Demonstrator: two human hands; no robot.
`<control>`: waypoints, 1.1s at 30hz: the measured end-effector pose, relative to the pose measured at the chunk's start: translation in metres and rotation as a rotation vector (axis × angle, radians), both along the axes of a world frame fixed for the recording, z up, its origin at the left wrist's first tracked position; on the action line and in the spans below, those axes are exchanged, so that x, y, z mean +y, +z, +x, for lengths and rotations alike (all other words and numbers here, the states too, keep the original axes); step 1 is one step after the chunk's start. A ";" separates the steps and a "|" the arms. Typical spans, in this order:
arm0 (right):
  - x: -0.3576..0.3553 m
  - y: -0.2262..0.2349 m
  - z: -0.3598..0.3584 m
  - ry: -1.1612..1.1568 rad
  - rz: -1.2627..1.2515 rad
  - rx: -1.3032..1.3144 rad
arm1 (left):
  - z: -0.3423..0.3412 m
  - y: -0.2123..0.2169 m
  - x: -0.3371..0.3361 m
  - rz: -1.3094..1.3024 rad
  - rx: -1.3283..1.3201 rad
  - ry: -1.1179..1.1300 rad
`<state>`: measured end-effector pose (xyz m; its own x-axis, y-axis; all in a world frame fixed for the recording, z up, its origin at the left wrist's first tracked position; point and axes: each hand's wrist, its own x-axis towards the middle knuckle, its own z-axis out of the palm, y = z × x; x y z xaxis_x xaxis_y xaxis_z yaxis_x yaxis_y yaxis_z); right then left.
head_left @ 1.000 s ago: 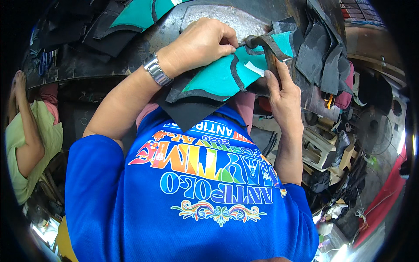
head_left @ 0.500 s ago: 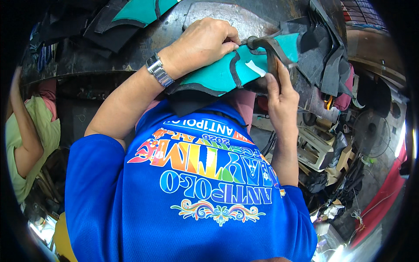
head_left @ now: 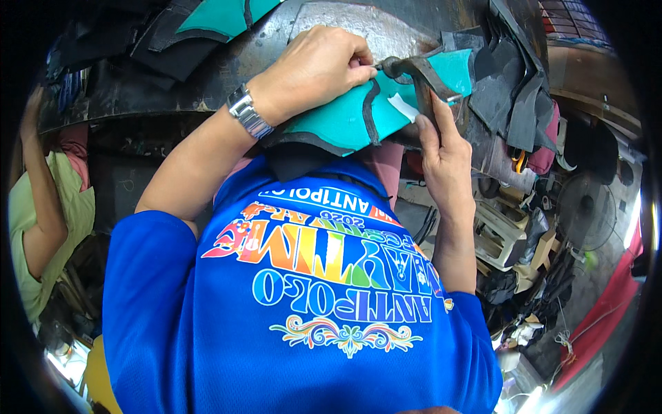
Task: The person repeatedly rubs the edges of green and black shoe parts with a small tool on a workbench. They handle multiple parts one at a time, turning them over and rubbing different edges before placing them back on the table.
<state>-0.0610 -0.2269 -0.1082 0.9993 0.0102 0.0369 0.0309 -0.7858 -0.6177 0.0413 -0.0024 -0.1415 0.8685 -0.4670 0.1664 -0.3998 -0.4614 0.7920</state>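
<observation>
A teal fabric piece with black trim (head_left: 338, 124) lies at the near edge of the dark work table. My left hand (head_left: 321, 62), with a metal watch (head_left: 248, 110) on its wrist, has thumb and fingers pinched at the piece's far edge; exactly what is between the fingertips is hidden. Held in my right hand (head_left: 448, 152) is a hammer with a curved dark metal head (head_left: 422, 67). Its round face is down at the teal piece's far edge, just right of my left fingertips. A small white strip (head_left: 403, 107) lies on the teal fabric, beside the hammer.
A worn metal-looking slab (head_left: 310, 17) lies beyond my left hand. Black cut pieces (head_left: 514, 103) are heaped at the right, and another teal piece (head_left: 221, 17) lies at far left. A person in a light green top (head_left: 52, 228) is at the left. A fan (head_left: 586, 207) stands at right.
The hammer's face has shifted slightly left, closer to my left fingertips, as my right hand tipped it. My left hand has moved a little up and left, still pinching.
</observation>
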 end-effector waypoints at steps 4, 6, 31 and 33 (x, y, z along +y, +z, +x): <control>-0.002 0.001 0.000 0.024 0.010 -0.027 | -0.007 0.003 0.011 -0.051 0.181 0.004; -0.001 0.002 -0.001 0.003 -0.010 -0.010 | -0.009 0.001 0.011 -0.062 0.137 0.011; 0.012 0.021 -0.001 -0.048 0.126 0.097 | -0.018 -0.006 0.001 0.050 -0.274 -0.002; 0.011 0.029 -0.003 0.000 0.182 0.011 | -0.017 -0.007 0.001 0.052 -0.288 0.016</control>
<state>-0.0637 -0.2160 -0.0792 0.9996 0.0041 0.0276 0.0234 -0.6606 -0.7503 0.0238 -0.0011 -0.1481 0.7963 -0.4676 0.3838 -0.5972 -0.5064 0.6221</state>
